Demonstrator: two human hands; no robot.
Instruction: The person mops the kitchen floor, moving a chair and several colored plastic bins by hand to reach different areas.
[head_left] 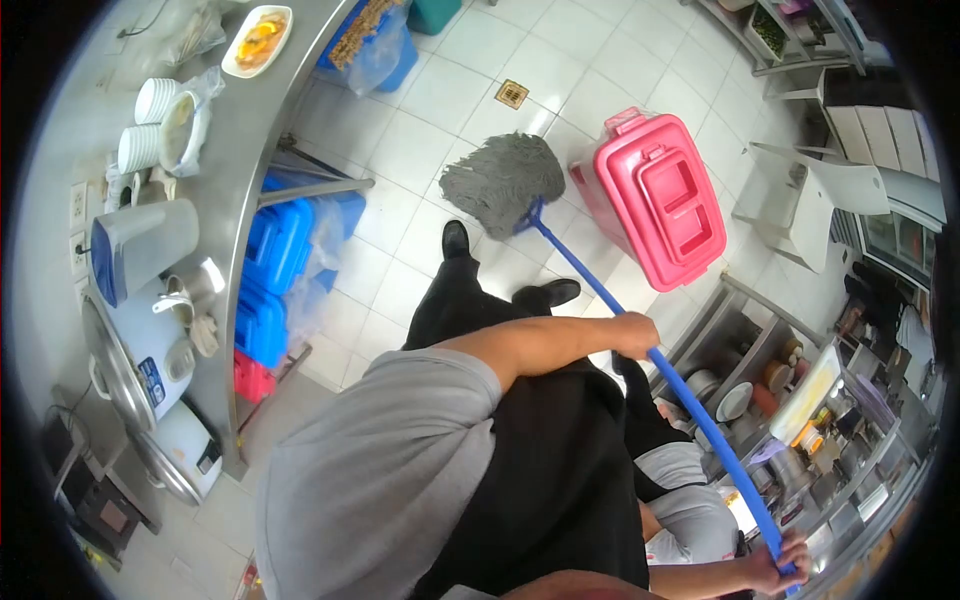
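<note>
At twelve o'clock, on white tile floor [425, 100]: gray mop head [500, 182], strands spread, near black shoes [455, 239]; blue handle [700, 415] slanting toward half past four. Left hand [633, 335]: fingers clamped around handle's middle stretch. Right hand [783, 565]: fingers curled around upper end. Two o'clock: pink lidded bin [655, 200], just beside mop head. Ten o'clock: steel tabletop [235, 130] bearing stacked white cups [140, 148]. Half past four: second person [690, 490].

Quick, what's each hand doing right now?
Left hand: closed around the blue mop handle, nearer the mop head.
Right hand: closed around the same handle, near its top end.
</note>
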